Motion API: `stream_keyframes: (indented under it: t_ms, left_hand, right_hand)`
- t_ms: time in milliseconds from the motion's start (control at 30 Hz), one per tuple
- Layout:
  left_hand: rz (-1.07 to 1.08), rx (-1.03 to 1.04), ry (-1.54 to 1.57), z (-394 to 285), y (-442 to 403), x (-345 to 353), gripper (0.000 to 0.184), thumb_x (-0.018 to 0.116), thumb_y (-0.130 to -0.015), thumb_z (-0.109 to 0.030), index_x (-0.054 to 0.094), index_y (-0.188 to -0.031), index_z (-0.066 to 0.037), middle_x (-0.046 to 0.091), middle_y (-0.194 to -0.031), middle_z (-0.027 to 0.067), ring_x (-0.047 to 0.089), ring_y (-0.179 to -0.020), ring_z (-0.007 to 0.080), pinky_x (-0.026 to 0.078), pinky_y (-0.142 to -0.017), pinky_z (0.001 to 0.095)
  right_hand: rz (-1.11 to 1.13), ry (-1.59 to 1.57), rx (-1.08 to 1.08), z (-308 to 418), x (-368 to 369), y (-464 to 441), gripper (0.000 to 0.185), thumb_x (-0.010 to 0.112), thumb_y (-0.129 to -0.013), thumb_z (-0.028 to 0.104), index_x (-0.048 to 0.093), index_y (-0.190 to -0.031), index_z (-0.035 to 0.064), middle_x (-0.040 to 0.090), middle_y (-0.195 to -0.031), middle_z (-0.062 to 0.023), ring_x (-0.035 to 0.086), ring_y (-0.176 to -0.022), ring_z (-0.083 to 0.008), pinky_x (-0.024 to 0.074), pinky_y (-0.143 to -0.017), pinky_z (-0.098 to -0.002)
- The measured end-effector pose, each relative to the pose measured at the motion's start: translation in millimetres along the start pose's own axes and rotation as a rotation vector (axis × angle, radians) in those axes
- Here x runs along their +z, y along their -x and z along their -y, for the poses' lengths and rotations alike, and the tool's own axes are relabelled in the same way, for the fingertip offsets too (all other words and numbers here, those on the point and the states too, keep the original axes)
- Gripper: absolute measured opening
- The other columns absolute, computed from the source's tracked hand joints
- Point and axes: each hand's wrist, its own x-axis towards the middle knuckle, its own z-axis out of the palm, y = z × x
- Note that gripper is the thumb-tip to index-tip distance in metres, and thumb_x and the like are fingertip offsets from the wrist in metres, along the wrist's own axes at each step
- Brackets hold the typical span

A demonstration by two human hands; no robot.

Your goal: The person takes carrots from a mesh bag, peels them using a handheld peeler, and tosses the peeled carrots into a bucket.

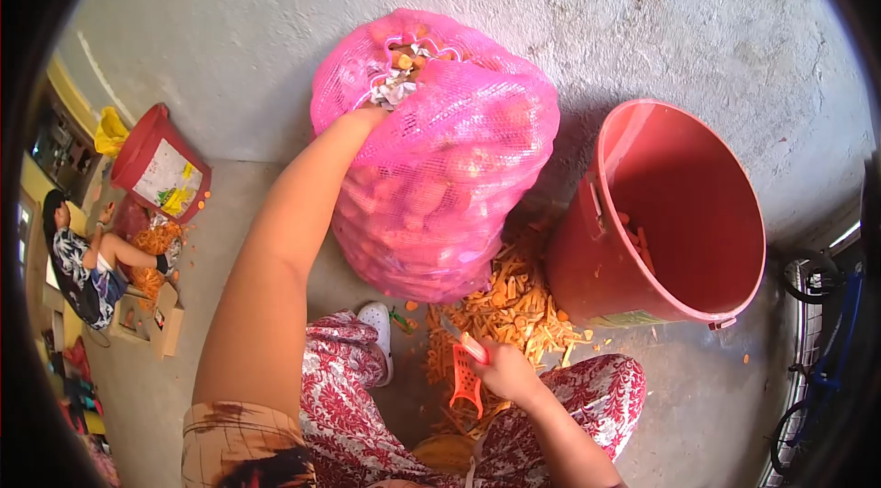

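Observation:
My left hand (377, 113) reaches into the open top of a big pink mesh sack (440, 185); its fingers are hidden inside by the mesh. The sack is full of carrots, with crumpled paper (395, 89) at its mouth. Low in the view, my right hand (500, 369) is closed around an orange-red peeler (466, 378), whose blade points up and left. Below the sack and around the peeler lies a heap of orange peelings (523, 304). A large red bucket (569, 258) stands tilted in view to the right, with some carrots (638, 240) inside.
A grey wall (229, 56) rises behind the sack. Far left, another person (87, 258) sits beside orange peelings (151, 254), a cardboard box (165, 318) and a red bucket (142, 153). A blue bicycle (830, 332) is at the right edge.

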Motion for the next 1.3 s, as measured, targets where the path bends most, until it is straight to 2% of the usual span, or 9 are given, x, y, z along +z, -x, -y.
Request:
stream_keyframes:
  t_ms: [167,333,467,533,633,700,900,1033,1300]
  left_hand:
    - [0.118,-0.138,0.223,-63.9,18.2,-64.3,0.021,0.048,-0.078,-0.019,0.058,-0.088,-0.004,0.059,-0.075,0.0072,0.054,-0.068,0.0155,0.043,-0.062,0.0296]
    - [0.187,0.076,-0.038,-55.6,2.0,-117.2,0.017,0.06,-0.072,-0.01,0.056,-0.086,-0.003,0.058,-0.072,0.0044,0.052,-0.072,0.0086,0.042,-0.061,0.0233]
    - [-0.102,0.004,0.578,-99.2,53.0,-167.7,0.035,0.061,-0.075,-0.015,0.047,-0.104,-0.004,0.053,-0.097,0.0081,0.052,-0.096,0.0205,0.045,-0.08,0.0325]
    - [-0.127,0.077,1.102,-109.0,87.8,-166.1,0.043,0.062,-0.075,-0.022,0.043,-0.109,-0.005,0.05,-0.104,0.0099,0.05,-0.099,0.0274,0.045,-0.08,0.0392]
    - [-0.024,-0.014,1.6,-115.1,140.8,-139.8,0.049,0.055,-0.079,-0.033,0.036,-0.117,-0.008,0.046,-0.112,0.0127,0.048,-0.102,0.0335,0.045,-0.078,0.05]
    - [0.081,-0.074,1.583,-133.3,179.5,-124.6,0.043,0.051,-0.082,-0.028,0.036,-0.117,-0.008,0.05,-0.109,0.0126,0.053,-0.095,0.0281,0.049,-0.073,0.0456]
    - [-0.186,-0.319,1.218,-185.9,264.4,-86.0,0.035,0.056,-0.078,-0.003,0.042,-0.11,-0.004,0.051,-0.1,0.007,0.056,-0.089,0.018,0.053,-0.067,0.0309]
    - [-0.262,-0.058,0.633,-217.0,298.4,-90.7,0.034,0.064,-0.067,0.006,0.051,-0.099,0.002,0.049,-0.099,0.0078,0.054,-0.09,0.0158,0.051,-0.074,0.0253]
    - [-0.149,-0.017,0.693,-222.2,336.4,-93.1,0.036,0.063,-0.071,-0.001,0.048,-0.103,0.0,0.051,-0.098,0.0101,0.055,-0.09,0.0185,0.05,-0.072,0.0293]
  right_hand:
    - [-0.032,0.01,-0.004,-3.2,2.6,-1.3,0.02,0.052,-0.073,0.02,0.053,-0.083,0.0022,0.056,-0.073,-0.0225,0.054,-0.074,-0.0377,0.0424,-0.066,-0.0439]
    - [-0.07,-0.049,0.007,-0.2,-3.5,3.6,0.022,0.053,-0.073,0.02,0.053,-0.086,0.0023,0.056,-0.073,-0.0227,0.054,-0.076,-0.0379,0.0426,-0.066,-0.0424]
    - [-0.079,-0.251,0.118,1.6,-6.5,4.5,0.024,0.055,-0.077,0.023,0.056,-0.088,0.0008,0.057,-0.066,-0.0135,0.057,-0.064,-0.0221,0.0433,-0.061,-0.0328]
    - [-0.12,-0.43,0.053,-14.6,5.4,-3.4,0.026,0.059,-0.078,0.021,0.06,-0.095,0.001,0.053,-0.061,0.0016,0.045,-0.056,-0.0063,0.0375,-0.053,-0.0227]
    - [-0.151,-0.434,0.041,-13.5,5.0,-1.8,0.026,0.059,-0.079,0.024,0.06,-0.09,0.0013,0.048,-0.057,0.0039,0.04,-0.05,-0.0056,0.0336,-0.047,-0.0217]
    - [-0.171,-0.439,0.072,-4.7,1.6,5.3,0.025,0.058,-0.079,0.026,0.06,-0.087,0.0027,0.045,-0.054,0.0047,0.037,-0.047,-0.0052,0.0308,-0.044,-0.0214]
    - [-0.217,-0.683,0.168,-17.5,4.6,16.4,0.022,0.055,-0.081,0.024,0.06,-0.087,0.0033,0.047,-0.054,0.0034,0.036,-0.041,-0.0062,0.0286,-0.038,-0.0221]
    - [-0.255,-0.667,0.206,-31.6,6.2,23.6,0.024,0.054,-0.081,0.024,0.059,-0.092,0.0036,0.045,-0.052,0.0026,0.036,-0.038,-0.0069,0.0283,-0.036,-0.0222]
    - [-0.362,-0.698,0.159,-49.6,11.7,34.9,0.026,0.053,-0.082,0.023,0.057,-0.094,0.0018,0.046,-0.055,0.0009,0.038,-0.039,-0.0077,0.0306,-0.036,-0.022]
